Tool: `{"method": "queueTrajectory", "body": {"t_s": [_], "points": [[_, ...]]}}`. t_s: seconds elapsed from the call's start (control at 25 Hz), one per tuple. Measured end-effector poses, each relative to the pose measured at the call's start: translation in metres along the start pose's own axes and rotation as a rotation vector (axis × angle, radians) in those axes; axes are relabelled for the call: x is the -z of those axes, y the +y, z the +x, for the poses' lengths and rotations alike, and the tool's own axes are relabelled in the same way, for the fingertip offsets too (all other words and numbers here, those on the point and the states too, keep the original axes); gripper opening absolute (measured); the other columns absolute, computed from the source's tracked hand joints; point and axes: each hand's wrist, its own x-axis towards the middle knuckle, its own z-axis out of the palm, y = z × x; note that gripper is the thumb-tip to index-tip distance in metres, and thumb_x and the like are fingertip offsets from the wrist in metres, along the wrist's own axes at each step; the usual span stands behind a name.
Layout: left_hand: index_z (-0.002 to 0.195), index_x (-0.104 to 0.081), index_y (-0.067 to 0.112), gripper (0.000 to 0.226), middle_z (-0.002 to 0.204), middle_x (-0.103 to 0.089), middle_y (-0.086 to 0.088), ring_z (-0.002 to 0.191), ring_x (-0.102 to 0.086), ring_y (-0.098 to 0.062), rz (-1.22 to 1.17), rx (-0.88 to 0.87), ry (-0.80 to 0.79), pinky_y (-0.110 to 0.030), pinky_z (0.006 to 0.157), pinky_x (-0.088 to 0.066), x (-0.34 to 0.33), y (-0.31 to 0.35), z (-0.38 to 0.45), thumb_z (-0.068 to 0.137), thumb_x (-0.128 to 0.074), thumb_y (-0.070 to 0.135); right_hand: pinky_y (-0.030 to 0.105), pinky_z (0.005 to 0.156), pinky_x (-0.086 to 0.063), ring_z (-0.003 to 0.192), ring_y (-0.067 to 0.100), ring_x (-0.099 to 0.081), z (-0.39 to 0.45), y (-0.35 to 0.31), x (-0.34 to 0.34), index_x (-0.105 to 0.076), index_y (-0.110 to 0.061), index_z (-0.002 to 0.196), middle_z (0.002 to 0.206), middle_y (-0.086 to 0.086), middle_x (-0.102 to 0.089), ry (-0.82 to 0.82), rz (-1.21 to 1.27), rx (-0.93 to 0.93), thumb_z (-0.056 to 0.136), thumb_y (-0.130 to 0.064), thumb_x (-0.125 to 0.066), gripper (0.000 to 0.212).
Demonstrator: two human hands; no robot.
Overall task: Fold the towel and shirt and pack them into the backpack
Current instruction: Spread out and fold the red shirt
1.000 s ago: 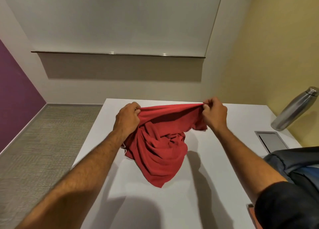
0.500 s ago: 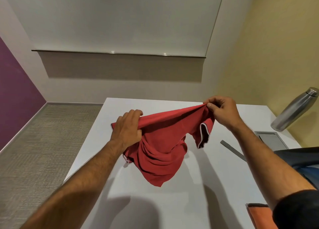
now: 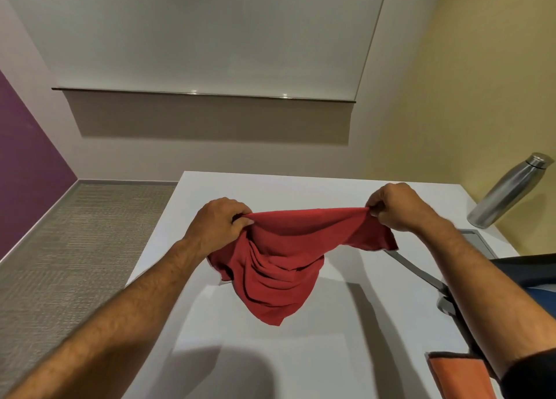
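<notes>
A red shirt (image 3: 279, 266) hangs bunched above the white table (image 3: 331, 353), stretched along its top edge between both hands. My left hand (image 3: 218, 222) grips the shirt's left end in curled fingers. My right hand (image 3: 397, 207) pinches the right end, where a sleeve with a pale trim hangs down. An orange towel (image 3: 454, 374) lies folded at the table's near right corner, partly behind my right arm. The dark backpack (image 3: 529, 274) with a blue panel sits at the right edge, its grey strap (image 3: 418, 271) trailing across the table.
A steel bottle (image 3: 508, 191) stands at the far right of the table by the yellow wall. A grey flush panel (image 3: 478, 242) is set into the tabletop near it. Carpeted floor lies to the left of the table.
My hands have moved apart, pulling the shirt's top edge wider and straighter. The right hand shifted further right; the shirt's body still hangs bunched below.
</notes>
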Motion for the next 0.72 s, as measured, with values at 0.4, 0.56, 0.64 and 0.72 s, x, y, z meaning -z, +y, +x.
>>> {"method": "queueTrajectory", "body": {"t_s": [0.4,0.56,0.64,0.72], "points": [[0.081,-0.075,0.024,0.004,0.075,-0.071,0.009,0.070,-0.064,-0.008,-0.345,0.238,-0.184,-0.024,0.070,-0.050,0.015,0.023,0.013,0.083,-0.076,0.020,0.033,0.085,-0.055,0.093,0.026,-0.069,0.017,-0.032,-0.019,-0.074,-0.018,0.103,0.095,0.007,-0.075,0.115,0.327,-0.312,0.077,-0.009,-0.062,0.030],[0.073,-0.073,0.012,0.010,0.069,-0.068,0.002,0.066,-0.060,-0.014,-0.474,0.654,0.184,-0.027,0.069,-0.048,0.016,-0.023,0.011,0.079,-0.078,0.019,0.038,0.107,-0.041,0.130,0.019,-0.044,0.029,-0.050,-0.031,-0.022,-0.024,0.153,0.144,0.005,-0.044,0.005,0.802,-0.117,0.082,-0.006,-0.074,0.090],[0.075,-0.072,0.005,0.016,0.075,-0.070,-0.004,0.073,-0.065,-0.023,-0.439,0.844,0.291,-0.031,0.073,-0.051,0.015,-0.058,-0.002,0.077,-0.078,0.021,0.036,0.104,-0.042,0.132,0.022,-0.046,0.028,-0.055,-0.050,-0.029,-0.021,0.151,0.146,0.007,-0.047,0.067,0.670,-0.036,0.082,-0.004,-0.073,0.084],[0.085,-0.074,0.009,0.015,0.091,-0.074,-0.009,0.089,-0.068,-0.028,-0.350,0.995,0.324,-0.035,0.084,-0.053,0.014,-0.091,-0.025,0.076,-0.077,0.021,0.038,0.099,-0.047,0.125,0.025,-0.054,0.019,-0.059,-0.072,-0.047,-0.016,0.141,0.137,0.009,-0.057,0.107,0.529,0.007,0.081,-0.007,-0.074,0.066]]}}
